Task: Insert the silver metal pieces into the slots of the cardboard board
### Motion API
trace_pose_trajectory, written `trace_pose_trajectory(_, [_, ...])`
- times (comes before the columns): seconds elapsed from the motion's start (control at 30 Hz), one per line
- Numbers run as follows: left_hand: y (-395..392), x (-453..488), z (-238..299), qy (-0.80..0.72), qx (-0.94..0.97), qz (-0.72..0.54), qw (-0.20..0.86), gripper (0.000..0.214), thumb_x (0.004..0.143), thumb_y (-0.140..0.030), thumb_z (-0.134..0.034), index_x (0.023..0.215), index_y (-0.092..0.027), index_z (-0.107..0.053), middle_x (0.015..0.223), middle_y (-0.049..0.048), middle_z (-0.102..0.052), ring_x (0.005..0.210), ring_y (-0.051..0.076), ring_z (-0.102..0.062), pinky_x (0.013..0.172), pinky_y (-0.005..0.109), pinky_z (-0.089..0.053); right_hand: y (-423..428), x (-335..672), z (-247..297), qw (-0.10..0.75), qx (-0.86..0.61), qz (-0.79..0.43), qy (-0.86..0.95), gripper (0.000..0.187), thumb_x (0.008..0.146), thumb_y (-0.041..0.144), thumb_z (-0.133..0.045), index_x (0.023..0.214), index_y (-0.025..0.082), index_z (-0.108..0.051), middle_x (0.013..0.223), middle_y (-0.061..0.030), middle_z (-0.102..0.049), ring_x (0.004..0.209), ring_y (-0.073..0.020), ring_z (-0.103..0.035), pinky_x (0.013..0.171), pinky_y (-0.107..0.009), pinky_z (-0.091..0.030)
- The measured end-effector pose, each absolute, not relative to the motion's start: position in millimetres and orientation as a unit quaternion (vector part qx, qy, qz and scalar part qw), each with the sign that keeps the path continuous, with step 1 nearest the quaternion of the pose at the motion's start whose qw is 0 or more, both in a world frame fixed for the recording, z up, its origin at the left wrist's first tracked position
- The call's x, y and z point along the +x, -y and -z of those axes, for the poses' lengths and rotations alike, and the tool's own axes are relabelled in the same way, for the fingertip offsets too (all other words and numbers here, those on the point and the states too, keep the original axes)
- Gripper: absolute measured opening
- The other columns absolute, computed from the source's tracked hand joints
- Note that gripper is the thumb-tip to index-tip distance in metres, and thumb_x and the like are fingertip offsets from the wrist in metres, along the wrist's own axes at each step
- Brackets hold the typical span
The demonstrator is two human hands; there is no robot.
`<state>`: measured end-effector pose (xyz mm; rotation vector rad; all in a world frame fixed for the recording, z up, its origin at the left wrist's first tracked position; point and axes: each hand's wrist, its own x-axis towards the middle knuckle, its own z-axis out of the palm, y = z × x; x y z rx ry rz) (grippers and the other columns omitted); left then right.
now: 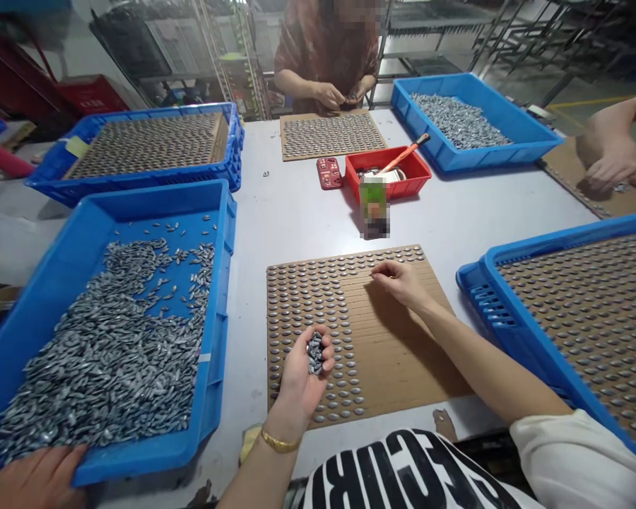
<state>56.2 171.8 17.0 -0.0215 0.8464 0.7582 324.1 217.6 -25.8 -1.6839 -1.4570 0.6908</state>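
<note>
Left hand is cupped, fingers curled up round a heap of grey seed-shaped slugs, gripping them against the palm. Right hand is open, fingers lightly curled, nothing visible in it, resting on the cardboard board at the top row.

Board lies flat on the worktop, ribs running roughly left to right. Slugs sit in tight rows along its top and down its left side, long axes along the ribs as far as can be told. Bare ribs fill the middle and right.

Left hand is over the filled left columns, at the edge of the bare patch. Right hand is just above that patch.

Blue tray of loose slugs is just left of board. Another person's hand rests on its near rim. Red tray is beyond board.
</note>
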Motion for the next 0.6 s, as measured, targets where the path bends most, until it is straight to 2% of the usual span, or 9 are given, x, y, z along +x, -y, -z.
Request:
trace_pose_trajectory(0.07, [-167.5,59.7,-14.5,-0.381,-0.003,-0.349,0.856,0.012,0.086,-0.022,-0.052,0.087,-0.013,-0.059,0.067,-0.0003,-0.049,0.049,0.006,-0.044,0.036,0.015,-0.032,-227.1,323.5,34.9,0.382,-0.670,-0.256,0.583,0.016,0.079,0.028,-0.056,0.082,0.017,-0.066,0.075,-0.0032,-0.069,0.067,-0.0162,-0.062,0.064,-0.028,-0.048])
trace_pose_trajectory(0.2, [-164.1,61.8,-10.3,-0.396,0.018,-0.349,0.849,0.012,0.085,-0.023,-0.052,0.091,-0.014,-0.058,0.070,0.0003,-0.050,0.050,0.007,-0.045,0.037,0.016,-0.031,-238.9,318.8,45.5,0.352,-0.673,-0.223,0.611,0.012,0.078,0.024,-0.057,0.080,0.019,-0.067,0.078,-0.0032,-0.069,0.073,-0.0174,-0.062,0.072,-0.031,-0.046])
trace_pose_trajectory(0.6, [-159.8,64.4,-11.7,-0.434,0.075,-0.340,0.831,0.018,0.081,-0.029,-0.061,0.092,-0.015,-0.057,0.072,0.0018,-0.059,0.054,0.009,-0.054,0.040,0.017,-0.035,-241.8,318.8,54.9,0.301,-0.661,-0.122,0.676,0.013,0.085,0.022,-0.053,0.085,0.020,-0.066,0.084,-0.0059,-0.063,0.076,-0.0191,-0.058,0.071,-0.030,-0.044])
